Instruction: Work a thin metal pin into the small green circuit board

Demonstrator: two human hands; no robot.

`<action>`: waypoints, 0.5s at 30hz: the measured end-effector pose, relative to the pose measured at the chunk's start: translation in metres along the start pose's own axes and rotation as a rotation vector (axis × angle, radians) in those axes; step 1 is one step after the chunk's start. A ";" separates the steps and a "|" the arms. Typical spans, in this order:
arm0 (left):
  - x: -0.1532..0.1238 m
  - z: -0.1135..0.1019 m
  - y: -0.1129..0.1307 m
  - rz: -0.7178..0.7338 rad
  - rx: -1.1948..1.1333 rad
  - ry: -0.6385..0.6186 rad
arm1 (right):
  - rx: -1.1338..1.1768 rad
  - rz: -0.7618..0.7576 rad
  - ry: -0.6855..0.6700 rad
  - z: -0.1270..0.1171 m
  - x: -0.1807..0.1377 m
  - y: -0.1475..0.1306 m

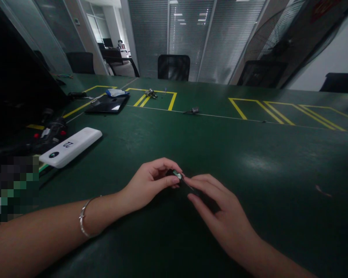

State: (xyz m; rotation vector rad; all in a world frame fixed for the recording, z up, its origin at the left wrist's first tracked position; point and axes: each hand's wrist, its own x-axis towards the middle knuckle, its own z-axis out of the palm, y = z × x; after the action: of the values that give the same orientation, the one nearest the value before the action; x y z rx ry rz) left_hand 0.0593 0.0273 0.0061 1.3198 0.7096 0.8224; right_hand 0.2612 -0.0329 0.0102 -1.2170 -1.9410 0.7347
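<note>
My left hand [150, 180], with a silver bracelet [82, 218] on its wrist, is closed in a pinch. Between thumb and fingers sits a small green and silver piece [178, 175], too small to name exactly. From the right, my right hand [220, 206] meets it, index finger almost touching the piece. A thin dark strip [191, 188] runs from the piece toward the right thumb and index finger; whether it is a tool or part of the piece is unclear. Both hands are just above the green table [150, 247].
A white power bank-like block [75, 146] lies on the left beside black gear with red knobs [50, 133]. Farther back are a black flat case [107, 104], a cluster of metal parts [151, 93] and a small dark cylinder [194, 111]. Yellow tape marks [243, 99] cross the tabletop.
</note>
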 end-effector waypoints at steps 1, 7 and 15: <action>0.000 0.000 0.000 -0.002 -0.011 -0.002 | 0.001 -0.004 0.004 0.000 0.000 0.000; 0.000 0.000 0.000 -0.006 0.001 0.002 | -0.013 -0.040 0.002 0.001 -0.002 0.004; -0.001 0.000 0.002 -0.008 0.018 -0.011 | -0.057 -0.072 -0.013 0.000 -0.002 0.004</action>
State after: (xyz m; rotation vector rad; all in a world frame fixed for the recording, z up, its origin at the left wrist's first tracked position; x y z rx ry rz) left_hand 0.0586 0.0260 0.0082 1.3356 0.7147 0.8029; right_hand 0.2638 -0.0336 0.0061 -1.1722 -2.0179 0.6562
